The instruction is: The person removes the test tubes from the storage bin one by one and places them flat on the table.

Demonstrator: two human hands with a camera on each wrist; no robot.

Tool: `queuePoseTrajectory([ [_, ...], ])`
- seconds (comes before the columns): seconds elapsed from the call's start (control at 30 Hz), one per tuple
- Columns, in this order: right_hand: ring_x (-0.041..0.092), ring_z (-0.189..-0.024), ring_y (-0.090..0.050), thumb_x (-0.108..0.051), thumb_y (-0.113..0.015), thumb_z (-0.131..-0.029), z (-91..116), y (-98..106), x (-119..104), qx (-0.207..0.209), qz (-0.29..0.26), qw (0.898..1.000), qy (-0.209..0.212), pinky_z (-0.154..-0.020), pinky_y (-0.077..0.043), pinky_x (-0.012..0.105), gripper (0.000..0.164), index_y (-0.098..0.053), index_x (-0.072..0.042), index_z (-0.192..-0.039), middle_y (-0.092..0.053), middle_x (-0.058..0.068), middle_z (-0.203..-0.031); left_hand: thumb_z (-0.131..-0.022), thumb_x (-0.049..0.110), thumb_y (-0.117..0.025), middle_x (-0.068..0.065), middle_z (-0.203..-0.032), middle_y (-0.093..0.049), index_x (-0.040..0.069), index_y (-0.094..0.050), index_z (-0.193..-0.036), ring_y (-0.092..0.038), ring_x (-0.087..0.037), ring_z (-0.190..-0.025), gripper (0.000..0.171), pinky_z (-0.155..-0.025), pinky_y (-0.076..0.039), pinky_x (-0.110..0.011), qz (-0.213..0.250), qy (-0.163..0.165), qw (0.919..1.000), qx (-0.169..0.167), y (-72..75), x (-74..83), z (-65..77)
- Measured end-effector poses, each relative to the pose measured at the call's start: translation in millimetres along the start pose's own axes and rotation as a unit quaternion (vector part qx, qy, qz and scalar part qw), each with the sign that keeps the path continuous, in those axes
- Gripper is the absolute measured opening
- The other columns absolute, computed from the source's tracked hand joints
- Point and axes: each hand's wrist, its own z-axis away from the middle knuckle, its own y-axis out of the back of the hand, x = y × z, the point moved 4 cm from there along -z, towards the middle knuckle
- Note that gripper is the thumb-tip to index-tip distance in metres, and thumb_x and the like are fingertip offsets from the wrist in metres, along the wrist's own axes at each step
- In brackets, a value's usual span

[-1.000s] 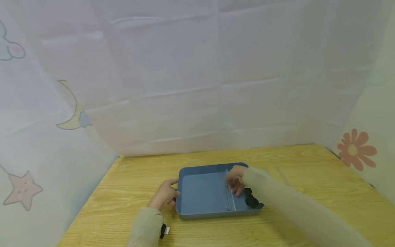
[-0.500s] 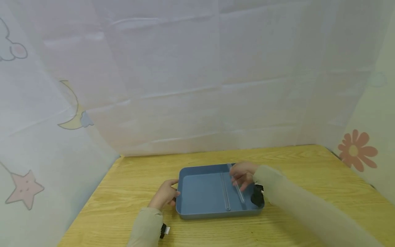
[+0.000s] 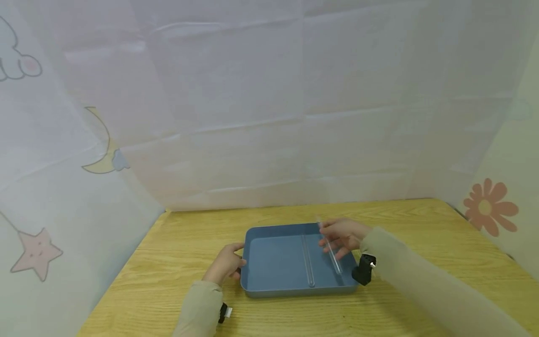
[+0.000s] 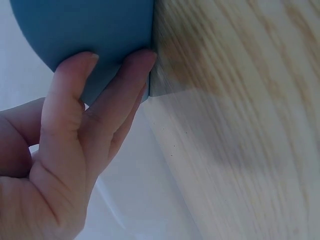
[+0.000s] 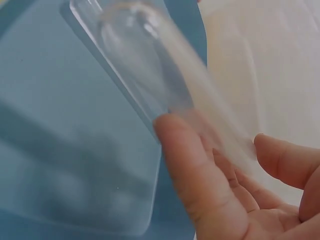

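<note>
In the head view a blue rectangular tray (image 3: 275, 262) stands on the table, between both hands. My left hand (image 3: 226, 263) is at its left side; in the left wrist view the fingers (image 4: 116, 95) press against the outer wall. Over the tray's right part, my right hand (image 3: 342, 234) pinches a clear test tube (image 3: 333, 257), tilted with its rounded end toward me. That tube (image 5: 145, 65) passes between thumb and fingers in the right wrist view, slightly blurred. A second clear test tube (image 3: 309, 264) lies lengthwise front to back on the tray floor, left of the held one.
The tray rests on a yellow wood-grain table (image 3: 193, 234). A pale sheet (image 3: 269, 117) hangs behind the table, and patterned sheets stand at both sides. A black wrist camera (image 3: 364, 270) on the right arm overlaps the tray's front right corner.
My right hand has moved to the right, carrying its test tube away from the tube lying in the tray. The left hand stays at the tray's left side.
</note>
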Motion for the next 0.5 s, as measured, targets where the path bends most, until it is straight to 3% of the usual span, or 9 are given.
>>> queuePoseTrajectory([
  [0.17,0.023,-0.081,-0.066,-0.013,-0.043,-0.104,6,2,3,-0.004,-0.019,1.000,0.012,-0.057,-0.055,0.034,0.057,-0.016,0.005,-0.151,-0.062,0.021,-0.108,-0.091,-0.012,-0.055,-0.020,-0.103,-0.065,-0.006,-0.041,-0.143,-0.060,-0.016,-0.058,0.055,-0.045,-0.046,-0.024,0.004,0.000,1.0000,-0.004,-0.1,-1.6,1.0],
  [0.5,0.021,-0.077,-0.066,-0.014,-0.045,-0.104,18,8,6,-0.008,-0.035,0.999,0.026,-0.055,-0.055,0.032,0.053,-0.021,0.004,-0.148,-0.062,0.017,-0.102,-0.090,-0.012,-0.056,-0.020,-0.102,-0.064,-0.005,-0.041,-0.144,-0.057,-0.015,-0.055,0.057,-0.044,-0.045,-0.023,0.015,0.002,0.9999,-0.006,1.2,-2.6,1.4],
])
